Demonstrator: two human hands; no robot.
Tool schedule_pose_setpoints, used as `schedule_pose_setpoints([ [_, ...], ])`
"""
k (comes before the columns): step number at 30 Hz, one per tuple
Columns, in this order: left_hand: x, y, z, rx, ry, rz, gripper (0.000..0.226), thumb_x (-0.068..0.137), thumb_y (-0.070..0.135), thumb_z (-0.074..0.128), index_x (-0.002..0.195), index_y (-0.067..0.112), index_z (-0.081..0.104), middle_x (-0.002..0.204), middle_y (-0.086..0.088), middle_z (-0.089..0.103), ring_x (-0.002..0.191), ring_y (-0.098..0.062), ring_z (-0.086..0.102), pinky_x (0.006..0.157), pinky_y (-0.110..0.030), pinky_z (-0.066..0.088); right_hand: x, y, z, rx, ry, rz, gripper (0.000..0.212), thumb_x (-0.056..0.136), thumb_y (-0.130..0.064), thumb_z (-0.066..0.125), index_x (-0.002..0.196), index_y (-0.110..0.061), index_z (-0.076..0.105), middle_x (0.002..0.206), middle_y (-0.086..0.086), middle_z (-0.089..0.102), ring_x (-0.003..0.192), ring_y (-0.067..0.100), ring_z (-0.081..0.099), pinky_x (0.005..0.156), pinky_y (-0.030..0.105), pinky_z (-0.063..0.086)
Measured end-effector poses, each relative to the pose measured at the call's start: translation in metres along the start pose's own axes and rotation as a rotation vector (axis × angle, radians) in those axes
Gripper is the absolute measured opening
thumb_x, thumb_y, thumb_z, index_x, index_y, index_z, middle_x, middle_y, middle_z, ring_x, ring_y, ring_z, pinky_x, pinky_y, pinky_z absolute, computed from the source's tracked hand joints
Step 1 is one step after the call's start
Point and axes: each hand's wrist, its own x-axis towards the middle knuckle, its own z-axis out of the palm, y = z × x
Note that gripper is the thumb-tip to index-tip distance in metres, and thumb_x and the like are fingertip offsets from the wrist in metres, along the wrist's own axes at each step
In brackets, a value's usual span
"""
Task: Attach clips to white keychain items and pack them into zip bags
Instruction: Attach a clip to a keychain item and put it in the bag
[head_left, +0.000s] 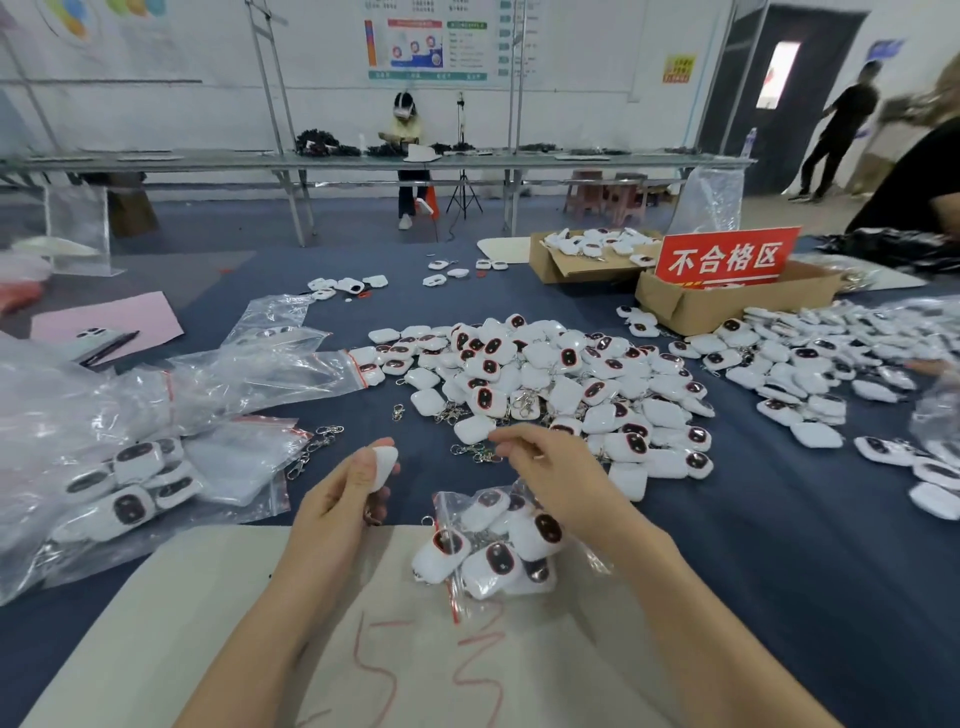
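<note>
Head view: left hand (345, 493) grips one white item (385, 464) between thumb and curled fingers, over the blue cloth (779, 545). Right hand (550, 470) hovers beside it, apart from the left, thumb and fingertips drawn together. Whether they pinch anything I cannot tell. A few clips (475, 453) lie just beyond those fingertips. Below the right wrist a zip bag (493, 551) with several items inside lies on a beige card (208, 597). The main pile (550, 374) spreads behind the hands. Empty bags (244, 457) lie to the left. Farther back stands a box (727, 306) with a red sign (727, 257).
</note>
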Motion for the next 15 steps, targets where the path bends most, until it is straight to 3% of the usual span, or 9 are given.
schedule_pose_setpoints([
  [2, -0.010, -0.001, -0.009, 0.088, -0.034, 0.001, 0.037, 0.086, 0.057, 0.057, 0.116, 0.042, 0.072, 0.113, 0.015, 0.074, 0.092, 0.004, 0.066, 0.086, -0.022, 0.047, 0.000, -0.010, -0.013, 0.029, 0.036, -0.018, 0.025, 0.103, -0.027, 0.051, 0.116, -0.040, 0.067, 0.099, -0.021, 0.073, 0.055, 0.003, 0.053, 0.058, 0.016, 0.048],
  [5, -0.022, 0.001, -0.018, 0.221, -0.036, 0.034, 0.033, 0.091, 0.039, 0.067, 0.124, 0.041, 0.065, 0.121, 0.027, 0.068, 0.113, 0.013, 0.059, 0.094, -0.018, 0.042, 0.003, -0.027, -0.030, 0.069, 0.069, -0.054, 0.029, 0.102, -0.020, 0.049, 0.109, -0.043, 0.066, 0.096, -0.020, 0.074, 0.085, 0.017, 0.067, 0.081, 0.028, 0.055],
  [7, -0.030, 0.002, -0.022, 0.319, -0.001, 0.086, 0.037, 0.093, 0.027, 0.071, 0.125, 0.041, 0.063, 0.119, 0.025, 0.067, 0.107, 0.012, 0.059, 0.091, -0.015, 0.041, 0.006, -0.037, -0.038, 0.078, 0.065, -0.069, 0.030, 0.102, -0.017, 0.049, 0.110, -0.038, 0.068, 0.096, -0.019, 0.075, 0.095, 0.026, 0.067, 0.081, 0.033, 0.053],
  [10, -0.040, 0.003, -0.023, 0.499, -0.009, 0.188, 0.040, 0.092, 0.021, 0.072, 0.125, 0.040, 0.061, 0.110, 0.024, 0.059, 0.084, 0.002, 0.058, 0.075, -0.007, 0.040, 0.008, -0.047, -0.042, 0.056, 0.025, -0.093, 0.028, 0.102, -0.019, 0.048, 0.113, -0.034, 0.069, 0.097, -0.017, 0.074, 0.097, 0.020, 0.068, 0.083, 0.034, 0.055],
  [15, -0.048, 0.001, -0.022, 0.717, -0.128, 0.208, 0.045, 0.095, 0.017, 0.069, 0.136, 0.027, 0.055, 0.120, 0.023, 0.048, 0.107, 0.011, 0.052, 0.087, -0.003, 0.035, 0.011, -0.055, -0.038, -0.034, -0.100, -0.126, 0.026, 0.101, -0.022, 0.051, 0.115, -0.029, 0.072, 0.103, -0.014, 0.073, 0.101, 0.008, 0.065, 0.093, 0.027, 0.050],
])
